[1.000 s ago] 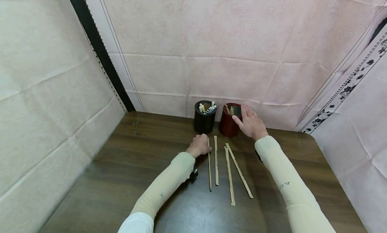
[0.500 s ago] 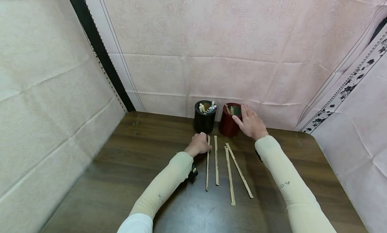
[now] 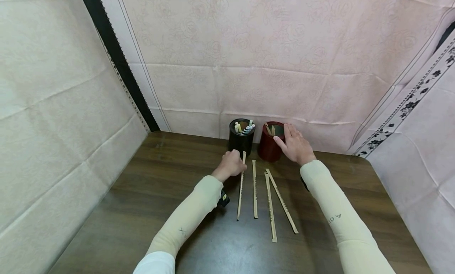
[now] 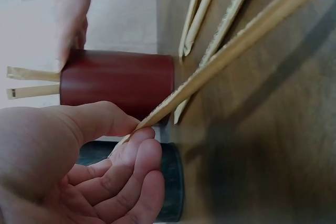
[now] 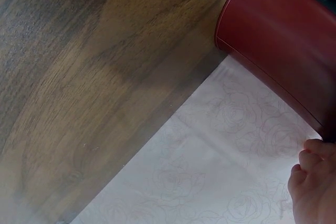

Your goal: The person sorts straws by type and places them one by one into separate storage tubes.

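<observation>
My left hand (image 3: 232, 163) pinches a slim paper-wrapped straw (image 3: 240, 193) between thumb and fingertips. In the left wrist view this straw (image 4: 220, 61) slants up from the fingertips to the upper right, its far tip beyond the frame. A dark red cup (image 3: 269, 147) stands upright at the back of the table, holding wrapped straws. My right hand (image 3: 296, 145) rests on the right of its rim, fingers fairly straight and thumb spread over the near edge. Three more wrapped straws lie on the table: one (image 3: 254, 191) close to the left hand, another (image 3: 271, 211), and a slanted one (image 3: 283, 203).
Left of the red cup stands a black cup (image 3: 238, 141) with several light tubes, some striped, just behind the left hand. The brown wood-grain table (image 3: 142, 211) ends at a pale floral cloth wall (image 3: 249, 84) behind the cups. More cloth closes off both sides.
My left hand has moved slightly back and left with the straw, whose far end now overlaps the black cup's base. The right hand and both cups have stayed put.
</observation>
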Demonstrator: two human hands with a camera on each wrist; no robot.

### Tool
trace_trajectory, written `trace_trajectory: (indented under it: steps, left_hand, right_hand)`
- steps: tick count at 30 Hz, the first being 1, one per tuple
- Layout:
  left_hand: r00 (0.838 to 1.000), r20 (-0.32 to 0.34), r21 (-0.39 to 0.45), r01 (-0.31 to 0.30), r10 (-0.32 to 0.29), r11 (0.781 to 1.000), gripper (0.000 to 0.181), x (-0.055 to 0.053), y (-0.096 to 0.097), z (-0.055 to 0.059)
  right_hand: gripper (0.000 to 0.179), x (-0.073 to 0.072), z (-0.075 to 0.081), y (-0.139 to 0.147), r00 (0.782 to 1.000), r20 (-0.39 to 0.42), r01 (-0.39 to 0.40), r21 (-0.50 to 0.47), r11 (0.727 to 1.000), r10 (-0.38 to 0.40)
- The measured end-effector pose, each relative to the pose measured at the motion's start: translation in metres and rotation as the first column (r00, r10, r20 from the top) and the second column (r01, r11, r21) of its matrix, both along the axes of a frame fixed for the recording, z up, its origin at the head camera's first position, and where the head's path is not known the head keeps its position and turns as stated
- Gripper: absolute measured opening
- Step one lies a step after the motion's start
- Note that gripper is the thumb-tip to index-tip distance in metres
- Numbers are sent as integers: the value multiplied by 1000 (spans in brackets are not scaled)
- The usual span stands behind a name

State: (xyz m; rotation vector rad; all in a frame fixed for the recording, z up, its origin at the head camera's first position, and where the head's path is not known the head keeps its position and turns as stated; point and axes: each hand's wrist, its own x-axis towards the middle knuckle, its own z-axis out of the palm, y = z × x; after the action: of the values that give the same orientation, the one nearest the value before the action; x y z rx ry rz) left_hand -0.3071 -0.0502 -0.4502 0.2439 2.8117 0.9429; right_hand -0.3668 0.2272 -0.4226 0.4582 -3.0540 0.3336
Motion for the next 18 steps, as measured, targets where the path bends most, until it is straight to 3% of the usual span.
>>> trace_trajectory:
  steps: [10,18]
  left_hand:
    - [995,-97,31,18,-15,999,57,-1,-12,21]
    - [987,-162,23,21,-17,1000,51,0,-19,38]
  right_hand:
    - [94,0,0,0,1000,-8,-2,3,1000,2]
    - [94,0,-1,0,1000,-15,-4,-7,1000,4]
